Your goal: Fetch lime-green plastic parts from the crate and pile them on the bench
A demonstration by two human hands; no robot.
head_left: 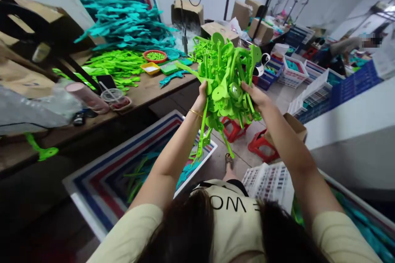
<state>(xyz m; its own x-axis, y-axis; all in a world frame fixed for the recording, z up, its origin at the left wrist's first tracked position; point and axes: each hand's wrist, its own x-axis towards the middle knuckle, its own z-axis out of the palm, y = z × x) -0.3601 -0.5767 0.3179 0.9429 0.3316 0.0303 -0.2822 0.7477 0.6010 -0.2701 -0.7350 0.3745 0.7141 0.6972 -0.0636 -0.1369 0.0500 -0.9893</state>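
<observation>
Between my two hands I carry a big bundle of bright green plastic parts (220, 90), long strips with round disc ends. My left hand (202, 98) grips its left side, the fingers partly hidden behind the parts. On the other side my right hand (255, 95) presses in, its fingers also partly covered. Some strips dangle below the bundle. It is held up in the air in front of the workbench (168, 90), where a pile of similar green parts (114, 65) lies in front of a tall heap of teal parts (129, 20).
A striped-lined crate (101, 185) with green and teal parts stands below my left arm. Red stools (262, 146) and a white basket (271, 181) stand on the floor. On the bench are a red bowl (155, 56), a yellow tray (150, 68) and a plastic cup (112, 96).
</observation>
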